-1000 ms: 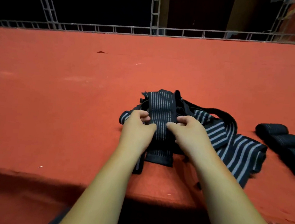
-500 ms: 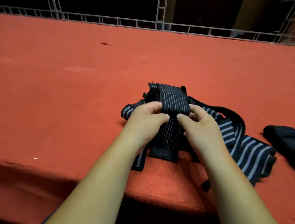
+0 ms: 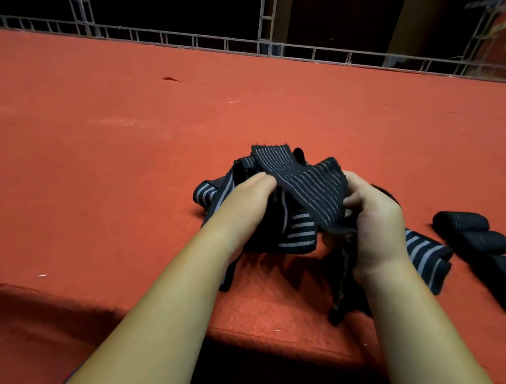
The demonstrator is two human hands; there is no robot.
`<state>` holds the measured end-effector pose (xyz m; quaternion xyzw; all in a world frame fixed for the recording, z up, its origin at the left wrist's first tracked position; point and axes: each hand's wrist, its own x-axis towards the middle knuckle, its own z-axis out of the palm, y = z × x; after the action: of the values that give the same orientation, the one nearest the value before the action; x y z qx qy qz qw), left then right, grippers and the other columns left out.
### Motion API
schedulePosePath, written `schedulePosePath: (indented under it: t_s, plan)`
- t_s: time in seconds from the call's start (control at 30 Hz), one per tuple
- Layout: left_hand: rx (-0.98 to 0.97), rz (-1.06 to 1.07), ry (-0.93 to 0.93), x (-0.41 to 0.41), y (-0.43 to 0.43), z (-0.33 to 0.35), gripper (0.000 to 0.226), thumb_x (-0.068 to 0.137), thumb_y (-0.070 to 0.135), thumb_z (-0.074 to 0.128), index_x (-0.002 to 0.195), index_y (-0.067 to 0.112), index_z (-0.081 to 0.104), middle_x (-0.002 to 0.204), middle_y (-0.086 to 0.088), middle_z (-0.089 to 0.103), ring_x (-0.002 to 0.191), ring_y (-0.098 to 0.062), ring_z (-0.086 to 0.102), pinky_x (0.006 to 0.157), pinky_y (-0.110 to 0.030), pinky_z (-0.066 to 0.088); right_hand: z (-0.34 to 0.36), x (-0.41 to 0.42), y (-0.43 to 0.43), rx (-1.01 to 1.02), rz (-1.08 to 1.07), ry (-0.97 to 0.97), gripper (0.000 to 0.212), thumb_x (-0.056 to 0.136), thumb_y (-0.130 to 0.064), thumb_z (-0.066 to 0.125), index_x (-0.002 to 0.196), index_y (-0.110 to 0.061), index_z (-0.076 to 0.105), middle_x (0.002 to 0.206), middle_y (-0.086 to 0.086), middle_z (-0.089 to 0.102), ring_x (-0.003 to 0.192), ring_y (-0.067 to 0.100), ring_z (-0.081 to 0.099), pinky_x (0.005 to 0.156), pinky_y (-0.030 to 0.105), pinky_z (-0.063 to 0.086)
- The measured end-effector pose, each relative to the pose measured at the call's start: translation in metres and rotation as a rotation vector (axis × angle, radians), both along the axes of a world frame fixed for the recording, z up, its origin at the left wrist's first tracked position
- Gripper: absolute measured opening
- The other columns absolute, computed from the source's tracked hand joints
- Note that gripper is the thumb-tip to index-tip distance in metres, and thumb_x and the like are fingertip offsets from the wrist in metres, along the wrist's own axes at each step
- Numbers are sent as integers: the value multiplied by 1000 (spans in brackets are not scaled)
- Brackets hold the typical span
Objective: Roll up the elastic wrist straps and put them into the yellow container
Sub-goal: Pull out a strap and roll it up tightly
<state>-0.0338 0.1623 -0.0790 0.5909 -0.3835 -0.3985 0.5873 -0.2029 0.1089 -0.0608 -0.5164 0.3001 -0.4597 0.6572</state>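
the fingers [image 3: 263,180] of the left hand [image 3: 244,204] are curled in and pinch the left edge of the striped strap [image 3: 309,185]. Those of the right hand [image 3: 377,232] are curled round its right, nearer end, the fingertips [image 3: 351,201] tucked against the cloth, so neither hand is slack and both have hold of the same strap. a second ago this strap lay flat and straight, running near to far over the heap, with the hands only nipping its two edges. half a second ago they had closed in on its middle. now it is lifted clear and swung round, so it slants from far left down to near right, with its near end bunched in the right hand and a thin tail hanging below. to my mind that means the picking out is over and the first turn of the roll is about to be made. the heap of loose straps [image 3: 298,236] is just beneath the hands on the red table [image 3: 112,156], spreading out to the right. further right, apart from it, are some rolled straps [image 3: 471,231] side by side. a metal rail [image 3: 317,50] runs along the far edge. the yellow container is not in view, so nothing can yet be said of the drop.
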Motion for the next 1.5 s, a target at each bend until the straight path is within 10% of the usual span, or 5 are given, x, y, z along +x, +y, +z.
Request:
schedulePosePath:
  t_s: [0.23, 0.6, 0.8, 1.27, 1.5]
  plan:
    - [-295, 198, 432, -3, -7, 10, 59, 109, 44, 31, 103, 6, 75, 94, -13, 76, 89, -30, 74, 83, -40, 61, -14, -5, -1, -155, 263, 346, 21, 102, -26, 68, 104, -12, 84, 106, 12, 83, 100, 30, 80, 93, 40, 57]
    - [-117, 171, 124, -6, 4, 16, 71, 92, 80, 50, 120, 24, 82, 124, 0, 79, 122, -19, 73, 111, -49, 53, -10, -12, 0, 70, 207, 204, 24, 112, -24, 58, 108, -14, 79, 73, -2, 76, 49, 5, 65, 41, 16, 45]
    - [-121, 82, -326, -18, 20, 20, 44, 95, 6, 57, 125, 33, 76, 107, 12, 79, 92, -2, 74, 85, -29, 58, -8, -6, 4, 89, 209, 131, 25, 110, -29, 61, 120, -19, 81, 114, 10, 83, 105, 28, 80, 89, 37, 61]
    - [-277, 105, -457, -6, 34, 21, 31, 106, 5, 61, 115, 27, 82, 113, 11, 82, 110, -5, 75, 100, -32, 60, 13, -7, 9, 208, 322, 2, 40, 109, -47, 54, 117, -12, 71, 59, -2, 61, 41, 9, 52, 38, 20, 40]
    - [-86, 335, -361, 11, 24, 7, 34, 99, 27, 63, 79, 0, 60, 69, 0, 58, 63, -17, 52, 60, -36, 41, 20, -5, 8, 440, 318, -588, 58, 88, -4, 63, 145, 2, 53, 125, 34, 70, 109, 44, 76, 86, 51, 66]
